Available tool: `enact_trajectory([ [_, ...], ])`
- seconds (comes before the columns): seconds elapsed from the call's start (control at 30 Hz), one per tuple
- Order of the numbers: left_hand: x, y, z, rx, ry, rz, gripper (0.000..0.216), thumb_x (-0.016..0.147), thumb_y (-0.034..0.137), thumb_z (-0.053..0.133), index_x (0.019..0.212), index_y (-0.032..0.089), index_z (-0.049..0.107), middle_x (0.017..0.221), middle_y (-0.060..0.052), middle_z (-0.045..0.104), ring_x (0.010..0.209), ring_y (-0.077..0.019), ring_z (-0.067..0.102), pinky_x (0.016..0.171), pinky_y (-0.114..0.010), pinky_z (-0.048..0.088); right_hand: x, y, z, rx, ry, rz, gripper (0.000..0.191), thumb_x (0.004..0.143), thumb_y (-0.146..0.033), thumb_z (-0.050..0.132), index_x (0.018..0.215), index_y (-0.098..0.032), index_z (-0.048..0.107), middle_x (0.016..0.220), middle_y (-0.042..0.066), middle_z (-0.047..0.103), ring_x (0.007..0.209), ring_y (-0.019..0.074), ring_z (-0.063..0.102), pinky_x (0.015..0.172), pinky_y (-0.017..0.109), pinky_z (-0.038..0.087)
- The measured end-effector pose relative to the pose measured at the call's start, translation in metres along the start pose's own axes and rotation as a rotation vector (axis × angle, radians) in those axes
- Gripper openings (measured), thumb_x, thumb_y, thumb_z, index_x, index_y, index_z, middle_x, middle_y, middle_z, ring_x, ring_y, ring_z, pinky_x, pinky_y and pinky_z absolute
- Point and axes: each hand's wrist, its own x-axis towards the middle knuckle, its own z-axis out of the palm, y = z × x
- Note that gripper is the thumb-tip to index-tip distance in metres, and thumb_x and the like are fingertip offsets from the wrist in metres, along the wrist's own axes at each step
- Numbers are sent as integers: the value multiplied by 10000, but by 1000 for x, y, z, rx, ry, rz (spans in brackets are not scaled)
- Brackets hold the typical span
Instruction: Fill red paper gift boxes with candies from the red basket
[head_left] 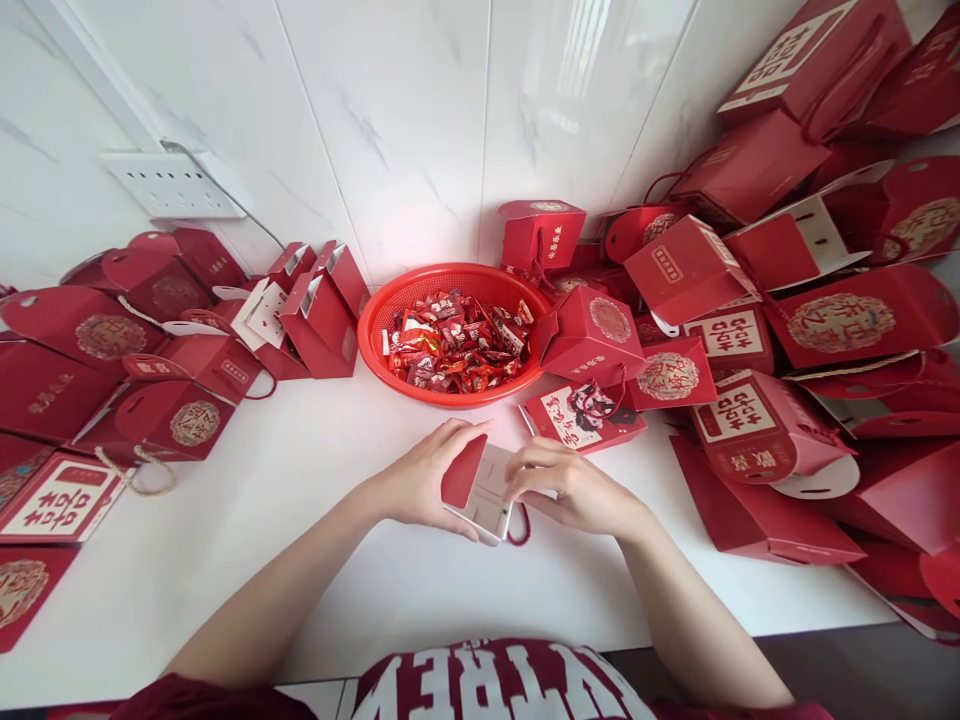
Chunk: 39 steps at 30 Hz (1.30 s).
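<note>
Shirt [499, 685] foremost; the left hand [424, 480] clasps a box [478, 488] between thumb and fingers. The right hand [568, 488] curls at it, pinch unclear; pressing too hard could crease it.

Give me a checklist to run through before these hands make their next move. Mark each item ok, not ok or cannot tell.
1. Left hand steadying the small box: ok, thumb and fingers are around it.
2. Right hand at the box: ok, its fingers are at the pale side.
3. Pale side fully closed: cannot tell, fingers cover part of it.
4. Cord free of the box: cannot tell, only a loop shows below the right hand.
5. Candies inside the basket: ok, they lie in a heap.
6. Basket rim unobstructed in this view: not ok, a red box overlaps its right edge.
</note>
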Motion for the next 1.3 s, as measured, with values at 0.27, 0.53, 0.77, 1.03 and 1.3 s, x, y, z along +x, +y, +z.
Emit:
enact_trajectory([
  [0.27,-18,-5,28,-458,380,99,709,947,600,362,1535,215,269,1492,-174,421,1349,-360,447,1112,-530,382,0,8,3,153,0,2,186,962,-123,549,988,-209,712,982,59,652,915,160,626,804,282,504],
  [0.53,-40,1,38,30,1037,-83,643,917,212,590,1497,327,338,1498,-81,453,1419,-292,389,1185,-544,278,4,0,7,115,5,1,258,895,-17,521,1017,-203,651,1040,67,604,1005,188,585,871,316,495],
  [0.77,-56,6,32,75,280,-28,695,1011,524,264,1588,211,34,1651,-107,121,1524,-310,137,1245,-533,122,7,2,19,94,103,50,116,889,-281,662,939,-203,591,1123,97,583,1057,229,568,940,368,481],
  [1.03,-45,10,32,179,208,-133,1234,747,635,714,1558,280,-146,1649,-131,-112,1515,-412,-6,1193,-617,180,12,25,49,102,199,27,713,959,-625,406,1511,-192,278,1646,138,48,1515,314,63,1202,536,153],
  [1.3,-29,-34,57,-279,293,62,1274,685,666,729,1534,359,-170,1634,-117,101,1492,-389,196,1142,-633,311,10,40,55,193,90,95,1411,621,-694,794,1562,-230,-150,1596,201,108,1481,365,168,1179,533,227],
])
